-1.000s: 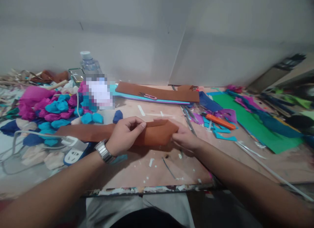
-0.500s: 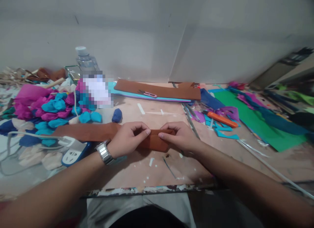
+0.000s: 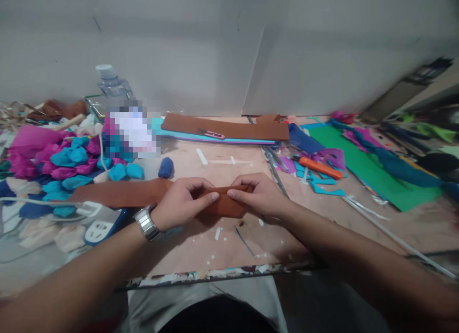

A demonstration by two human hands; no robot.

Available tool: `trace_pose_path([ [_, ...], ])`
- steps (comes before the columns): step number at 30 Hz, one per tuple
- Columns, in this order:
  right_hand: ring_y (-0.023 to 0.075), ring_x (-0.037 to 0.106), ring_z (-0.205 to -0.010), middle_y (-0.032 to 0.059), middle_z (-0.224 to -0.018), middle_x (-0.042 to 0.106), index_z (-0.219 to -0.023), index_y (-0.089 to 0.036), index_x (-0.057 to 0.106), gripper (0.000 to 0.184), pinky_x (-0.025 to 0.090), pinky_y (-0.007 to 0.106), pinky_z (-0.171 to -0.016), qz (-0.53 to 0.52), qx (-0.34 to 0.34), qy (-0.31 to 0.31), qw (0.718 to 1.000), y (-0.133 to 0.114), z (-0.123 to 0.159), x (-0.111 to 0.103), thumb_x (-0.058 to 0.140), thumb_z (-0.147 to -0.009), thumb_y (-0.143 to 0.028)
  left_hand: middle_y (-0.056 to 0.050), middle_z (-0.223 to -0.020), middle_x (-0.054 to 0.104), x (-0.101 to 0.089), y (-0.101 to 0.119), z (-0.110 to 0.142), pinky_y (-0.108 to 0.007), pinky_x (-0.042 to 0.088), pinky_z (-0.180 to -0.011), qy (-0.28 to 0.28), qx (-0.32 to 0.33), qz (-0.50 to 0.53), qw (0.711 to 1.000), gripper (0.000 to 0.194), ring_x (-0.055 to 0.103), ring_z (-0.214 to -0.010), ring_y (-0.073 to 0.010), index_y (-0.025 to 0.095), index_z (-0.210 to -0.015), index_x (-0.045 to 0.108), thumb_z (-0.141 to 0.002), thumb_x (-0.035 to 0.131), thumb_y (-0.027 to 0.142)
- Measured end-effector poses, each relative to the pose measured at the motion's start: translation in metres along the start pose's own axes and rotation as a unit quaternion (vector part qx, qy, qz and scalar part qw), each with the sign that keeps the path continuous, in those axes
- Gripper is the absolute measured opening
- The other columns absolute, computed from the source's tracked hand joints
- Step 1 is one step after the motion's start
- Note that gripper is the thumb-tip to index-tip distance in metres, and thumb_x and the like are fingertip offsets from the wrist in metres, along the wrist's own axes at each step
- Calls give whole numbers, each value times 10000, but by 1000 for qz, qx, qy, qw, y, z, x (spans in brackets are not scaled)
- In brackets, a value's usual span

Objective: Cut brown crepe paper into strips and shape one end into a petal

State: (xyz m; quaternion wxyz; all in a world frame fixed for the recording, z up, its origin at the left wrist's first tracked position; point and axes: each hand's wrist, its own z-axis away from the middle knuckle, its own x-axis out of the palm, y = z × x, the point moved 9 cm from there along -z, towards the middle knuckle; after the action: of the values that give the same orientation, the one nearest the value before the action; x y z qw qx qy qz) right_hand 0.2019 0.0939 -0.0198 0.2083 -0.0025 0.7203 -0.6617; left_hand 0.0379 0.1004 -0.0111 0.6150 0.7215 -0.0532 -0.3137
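Note:
A long brown strip of fabric-like sheet [image 3: 120, 193] stretches from the left of the table to both hands, its right end folded over. My left hand [image 3: 188, 199] pinches the folded edge between thumb and fingers, a metal watch on its wrist. Close beside it, my right hand [image 3: 256, 194] grips the same edge near the strip's right end, thumb on the near side. The fingertips behind the strip are hidden. A dark blue folded piece [image 3: 166, 167] lies just beyond my left hand.
Pink, blue and beige bundles [image 3: 77, 154] and a white power strip [image 3: 102, 226] crowd the left. Behind lie a brown sheet stack [image 3: 247, 129] and thread snips [image 3: 215, 134]. An orange utility knife [image 3: 321, 167] and green sheet [image 3: 358, 163] are at right; a bottle [image 3: 114, 87] stands back left.
The view has shifted slightly, so the whole scene sits a little further left. Both hands keep their pinch on the brown strip, thumbs slightly closer together.

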Motion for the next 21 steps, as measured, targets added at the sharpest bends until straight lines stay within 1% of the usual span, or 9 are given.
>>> trace_pose_path([
  [4,135,574,-664,4,-719,678,-789,-164,746,201,420,241,-595,-1,0,-11,1000,0,1,2,761,-847,-356,-7,-820,732,-1,1,0,-231,461,-690,8,1,-1,1000,199,612,-750,-131,174,-873,765,-925,701,355],
  [8,146,617,-709,9,-764,718,-831,-171,766,145,450,240,-630,6,-6,-7,1000,-3,1,1,764,-835,-316,-4,-832,749,1,2,0,-228,472,-707,2,2,-6,1000,197,629,-760,-130,183,-869,777,-928,702,356],
  [12,151,626,-703,12,-745,723,-809,-168,767,165,461,247,-635,23,-10,-4,1000,-4,0,1,759,-840,-330,-11,-837,756,2,2,0,-232,478,-713,-1,0,-2,1000,226,635,-769,-136,180,-875,781,-940,688,376],
  [18,164,642,-719,17,-764,736,-815,-176,767,165,473,263,-652,34,-14,-4,999,-4,0,0,754,-849,-338,-16,-861,759,-4,2,0,-235,485,-708,27,5,-13,1000,204,649,-773,-143,175,-901,772,-914,725,373],
  [21,176,661,-748,27,-798,751,-842,-181,770,159,479,271,-666,65,-33,-6,997,-8,2,-1,738,-868,-334,-16,-845,762,-4,3,1,-238,490,-711,29,10,-18,999,207,654,-770,-146,179,-878,779,-919,720,373],
])
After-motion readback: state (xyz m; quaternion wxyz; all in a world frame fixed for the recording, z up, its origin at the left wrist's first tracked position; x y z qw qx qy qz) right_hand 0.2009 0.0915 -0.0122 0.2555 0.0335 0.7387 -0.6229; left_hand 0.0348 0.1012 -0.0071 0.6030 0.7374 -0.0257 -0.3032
